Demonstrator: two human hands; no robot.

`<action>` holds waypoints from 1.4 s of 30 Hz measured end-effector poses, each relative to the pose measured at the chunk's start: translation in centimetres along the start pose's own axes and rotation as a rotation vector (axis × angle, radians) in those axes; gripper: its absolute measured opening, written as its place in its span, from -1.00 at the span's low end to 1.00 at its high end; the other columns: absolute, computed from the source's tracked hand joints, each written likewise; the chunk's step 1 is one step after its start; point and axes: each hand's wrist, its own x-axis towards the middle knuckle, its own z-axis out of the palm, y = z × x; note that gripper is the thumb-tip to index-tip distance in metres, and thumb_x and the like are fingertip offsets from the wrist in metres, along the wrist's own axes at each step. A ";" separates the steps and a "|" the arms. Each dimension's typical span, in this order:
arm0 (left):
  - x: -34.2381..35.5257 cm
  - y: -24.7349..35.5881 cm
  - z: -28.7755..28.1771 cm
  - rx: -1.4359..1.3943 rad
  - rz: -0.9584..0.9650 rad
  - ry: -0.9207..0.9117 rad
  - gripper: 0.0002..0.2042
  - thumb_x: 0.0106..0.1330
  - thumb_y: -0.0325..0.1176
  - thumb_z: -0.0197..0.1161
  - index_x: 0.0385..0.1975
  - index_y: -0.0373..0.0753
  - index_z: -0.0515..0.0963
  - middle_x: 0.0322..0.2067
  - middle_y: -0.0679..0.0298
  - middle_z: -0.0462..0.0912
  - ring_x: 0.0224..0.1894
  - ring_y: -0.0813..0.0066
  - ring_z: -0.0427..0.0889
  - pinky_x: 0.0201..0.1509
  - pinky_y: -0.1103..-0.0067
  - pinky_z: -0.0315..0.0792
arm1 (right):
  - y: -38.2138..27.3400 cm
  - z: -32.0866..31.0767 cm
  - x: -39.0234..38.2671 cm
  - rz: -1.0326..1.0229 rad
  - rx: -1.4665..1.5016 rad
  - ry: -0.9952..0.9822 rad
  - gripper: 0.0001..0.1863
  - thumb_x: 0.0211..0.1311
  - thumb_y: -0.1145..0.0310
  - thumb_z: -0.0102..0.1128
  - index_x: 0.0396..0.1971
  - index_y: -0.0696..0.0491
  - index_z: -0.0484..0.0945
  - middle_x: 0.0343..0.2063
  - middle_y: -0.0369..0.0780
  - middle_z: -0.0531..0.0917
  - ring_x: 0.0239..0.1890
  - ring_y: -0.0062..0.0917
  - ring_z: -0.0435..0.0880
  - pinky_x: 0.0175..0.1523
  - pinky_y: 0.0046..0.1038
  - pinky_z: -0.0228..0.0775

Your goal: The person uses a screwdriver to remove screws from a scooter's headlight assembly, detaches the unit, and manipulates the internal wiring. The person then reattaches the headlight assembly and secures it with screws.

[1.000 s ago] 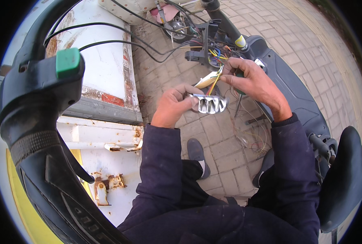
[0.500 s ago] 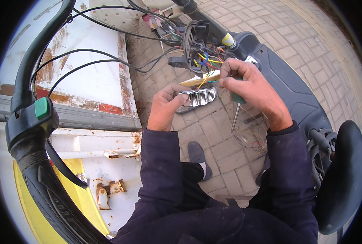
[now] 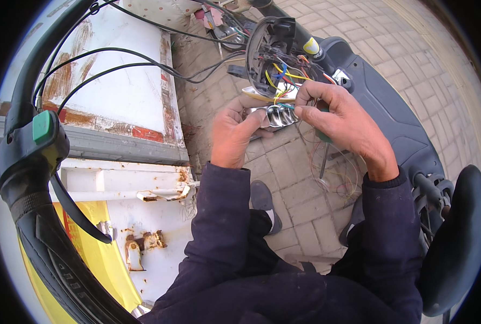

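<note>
The person's left hand is closed in a pinch on the left end of a silver reflector unit, thumb across the near face, so of the two hands it is the nearer. The unit lies at about three o'clock from it, raised off the paving, its long axis running roughly nine to three o'clock. At the unit's twelve o'clock hang a black round housing and coloured wires. At its three o'clock, the right hand has thumb and forefinger nearly together, a thin green wire at the tips, while its curled fingers hold a screwdriver, shaft toward six o'clock. The left fingertips are hidden behind the unit; the wire ends are too small to trace; whether the right fingertips touch the unit cannot be told; the right palm covers much of the screwdriver's handle.
</note>
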 end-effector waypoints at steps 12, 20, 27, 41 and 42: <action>-0.8 0.6 0.0 -0.041 0.106 -0.136 -0.56 0.27 -0.53 0.42 0.13 -0.44 0.47 -0.06 0.06 0.71 -0.16 0.41 0.76 -0.27 0.54 0.75 | -1.0 0.0 -0.9 -0.136 -0.321 0.069 -0.80 0.31 0.35 0.23 -0.33 0.19 0.52 -0.42 -0.33 0.44 -0.36 -0.64 0.36 -0.26 -0.48 0.23; -1.4 0.9 -0.8 0.123 0.117 -0.179 -0.55 0.29 -0.60 0.36 0.17 -0.45 0.44 -0.07 0.09 0.70 -0.14 0.46 0.73 -0.17 0.55 0.71 | -1.4 -0.6 -1.1 -0.058 -0.133 0.009 -0.79 0.31 0.35 0.24 -0.33 0.22 0.53 -0.40 -0.29 0.45 -0.32 -0.56 0.42 -0.21 -0.42 0.29; -1.5 0.9 -0.2 0.103 0.130 -0.116 -0.56 0.30 -0.59 0.33 0.17 -0.43 0.42 -0.10 0.16 0.68 -0.19 0.54 0.72 -0.17 0.62 0.67 | -2.1 0.8 -1.4 -0.050 -0.475 0.143 -0.79 0.19 0.36 0.22 -0.29 0.21 0.59 -0.35 -0.11 0.53 -0.27 -0.28 0.56 -0.13 -0.28 0.40; -2.0 0.2 1.2 0.265 0.264 0.006 -0.54 0.25 -0.67 0.32 0.19 -0.42 0.48 -0.04 0.24 0.66 -0.05 0.54 0.67 0.04 0.60 0.57 | -2.1 2.2 -1.5 -0.127 -0.504 0.272 -0.80 0.13 0.36 0.20 -0.37 0.21 0.59 -0.32 -0.04 0.58 -0.25 -0.06 0.59 -0.16 -0.14 0.39; -2.1 0.2 1.3 0.299 0.273 0.009 -0.55 0.25 -0.67 0.32 0.17 -0.42 0.49 -0.05 0.25 0.66 -0.06 0.55 0.67 0.03 0.61 0.56 | -2.1 2.2 -1.5 -0.134 -0.513 0.274 -0.80 0.12 0.36 0.19 -0.38 0.21 0.58 -0.33 -0.04 0.58 -0.26 -0.06 0.59 -0.16 -0.14 0.38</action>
